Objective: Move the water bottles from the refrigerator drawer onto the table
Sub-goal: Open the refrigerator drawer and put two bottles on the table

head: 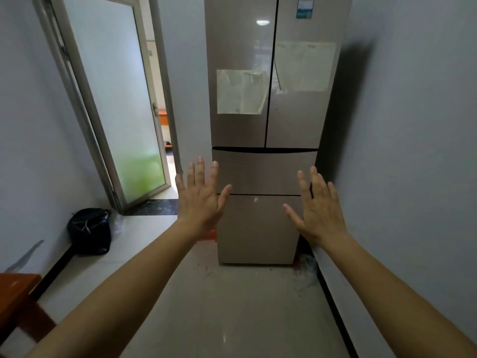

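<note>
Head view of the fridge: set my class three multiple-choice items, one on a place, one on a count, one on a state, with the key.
1. Where is the black bag? A) on the floor by the left wall B) on a shelf C) in a hand
2. How many paper sheets are on the refrigerator doors? A) none B) two C) five
3. How do the refrigerator drawers stand? A) both shut B) both pulled out C) one removed
Key: 1 A, it sits on floor tiles; 2 B, one sheet per upper door; 3 A, both fronts lie flush.
</note>
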Tool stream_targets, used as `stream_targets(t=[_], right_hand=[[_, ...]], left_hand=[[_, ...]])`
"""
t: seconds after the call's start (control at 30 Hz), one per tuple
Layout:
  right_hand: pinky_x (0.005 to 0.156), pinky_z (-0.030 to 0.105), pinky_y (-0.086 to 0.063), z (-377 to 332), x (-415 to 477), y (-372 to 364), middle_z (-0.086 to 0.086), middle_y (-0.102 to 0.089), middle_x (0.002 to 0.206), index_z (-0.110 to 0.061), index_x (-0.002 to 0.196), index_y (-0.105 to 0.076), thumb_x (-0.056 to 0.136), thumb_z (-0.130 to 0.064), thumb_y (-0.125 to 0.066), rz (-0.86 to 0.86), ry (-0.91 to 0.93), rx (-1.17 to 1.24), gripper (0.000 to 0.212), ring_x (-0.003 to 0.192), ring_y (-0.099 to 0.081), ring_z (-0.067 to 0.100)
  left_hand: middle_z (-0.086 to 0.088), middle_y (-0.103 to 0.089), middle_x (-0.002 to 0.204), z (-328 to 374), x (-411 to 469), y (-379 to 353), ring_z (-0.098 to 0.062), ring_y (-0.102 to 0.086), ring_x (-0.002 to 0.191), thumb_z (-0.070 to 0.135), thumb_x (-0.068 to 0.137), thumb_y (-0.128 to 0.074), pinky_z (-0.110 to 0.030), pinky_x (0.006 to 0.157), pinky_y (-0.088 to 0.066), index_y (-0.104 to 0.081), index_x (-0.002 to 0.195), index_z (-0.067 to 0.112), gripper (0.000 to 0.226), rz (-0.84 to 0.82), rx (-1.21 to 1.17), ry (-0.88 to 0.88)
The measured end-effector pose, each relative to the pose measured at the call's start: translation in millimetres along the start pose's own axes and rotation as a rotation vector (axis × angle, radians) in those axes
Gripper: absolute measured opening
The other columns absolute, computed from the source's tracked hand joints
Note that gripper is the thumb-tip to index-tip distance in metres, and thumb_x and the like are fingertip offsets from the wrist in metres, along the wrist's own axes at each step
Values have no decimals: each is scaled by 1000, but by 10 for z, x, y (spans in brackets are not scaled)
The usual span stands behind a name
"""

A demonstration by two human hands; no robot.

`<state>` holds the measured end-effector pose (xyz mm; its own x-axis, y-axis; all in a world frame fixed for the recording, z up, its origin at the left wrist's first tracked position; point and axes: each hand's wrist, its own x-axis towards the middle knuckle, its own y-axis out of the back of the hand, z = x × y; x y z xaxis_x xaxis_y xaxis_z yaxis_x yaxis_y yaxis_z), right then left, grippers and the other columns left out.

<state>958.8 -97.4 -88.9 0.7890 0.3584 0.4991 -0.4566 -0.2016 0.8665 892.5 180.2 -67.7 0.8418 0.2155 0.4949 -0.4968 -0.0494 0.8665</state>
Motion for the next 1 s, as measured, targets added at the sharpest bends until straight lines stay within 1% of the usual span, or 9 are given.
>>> stream_targets(t=[0.1, 0.17, 0.33, 0.43, 0.57, 0.63, 0.77, 0.87, 1.0], right_hand=[[122, 52, -14, 277, 486, -443, 16, 6, 165, -19, 159, 6, 93, -71, -22, -9, -26, 14, 89, 153, -5, 32], [123, 52, -12, 460, 825, -778, 16, 7, 165, -18, 159, 6, 93, -72, -19, -21, -37, 36, 88, 153, -2, 31], [123, 51, -7, 869, 1771, -1540, 15, 8, 165, -19, 158, 8, 94, -71, -15, -77, -39, 63, 86, 153, 0, 30], [123, 50, -5, 985, 2419, -1926, 15, 7, 165, -19, 157, 12, 93, -71, -12, -100, -9, 72, 86, 153, 0, 30], [124, 49, -2, 865, 3123, -2431, 14, 9, 166, -16, 157, 14, 97, -68, -14, -197, 13, 96, 84, 153, 4, 29], [124, 49, -3, 735, 3401, -2697, 14, 8, 166, -16, 157, 13, 98, -67, -15, -229, 73, 100, 84, 153, 3, 28], [124, 49, -1, 474, 3871, -3208, 13, 3, 166, -16, 159, 5, 99, -66, -15, -282, 180, 86, 81, 154, 1, 27], [124, 48, -2, 300, 4188, -3579, 12, -2, 167, -15, 159, -1, 99, -64, -18, -303, 173, 90, 80, 154, -1, 26], [124, 47, -3, 95, 4584, -4019, 13, 0, 167, -13, 159, 2, 102, -55, -30, -387, 156, 54, 78, 154, -1, 27]], left_hand=[[-9, 12, 166, 86, 527, -550, -30, 11, 152, 69, 90, 9, -58, 120, 3, 2, 158, 28, 80, -44, 24, -24], [-8, 17, 165, 126, 902, -914, -29, 15, 152, 71, 87, 13, -58, 120, 3, 8, 157, 29, 82, -62, 44, -17], [-8, 20, 164, 254, 1876, -1653, -28, 18, 151, 71, 91, 2, -56, 119, 8, 8, 158, 27, 80, -106, 0, 74], [-8, 20, 164, 237, 2379, -2007, -27, 18, 151, 73, 93, -4, -57, 121, 4, 9, 158, 26, 81, -145, -27, 95], [-7, 18, 165, 134, 2815, -2328, -26, 16, 152, 74, 89, -5, -57, 122, -2, 10, 157, 26, 85, -183, -111, 181], [-7, 17, 165, 23, 3002, -2509, -26, 15, 152, 75, 88, -6, -57, 121, -4, 9, 157, 26, 86, -201, -154, 206], [-7, 12, 166, -300, 3402, -3008, -26, 11, 153, 75, 90, -9, -59, 121, -10, 7, 157, 24, 86, -230, -178, 211], [-7, 10, 166, -562, 3751, -3461, -27, 6, 153, 72, 93, -17, -58, 121, -11, 6, 158, 21, 85, -279, -244, 255], [-9, 6, 166, -880, 4251, -3986, -28, 3, 153, 72, 94, -26, -51, 123, -12, 7, 157, 17, 91, -342, -345, 278]])
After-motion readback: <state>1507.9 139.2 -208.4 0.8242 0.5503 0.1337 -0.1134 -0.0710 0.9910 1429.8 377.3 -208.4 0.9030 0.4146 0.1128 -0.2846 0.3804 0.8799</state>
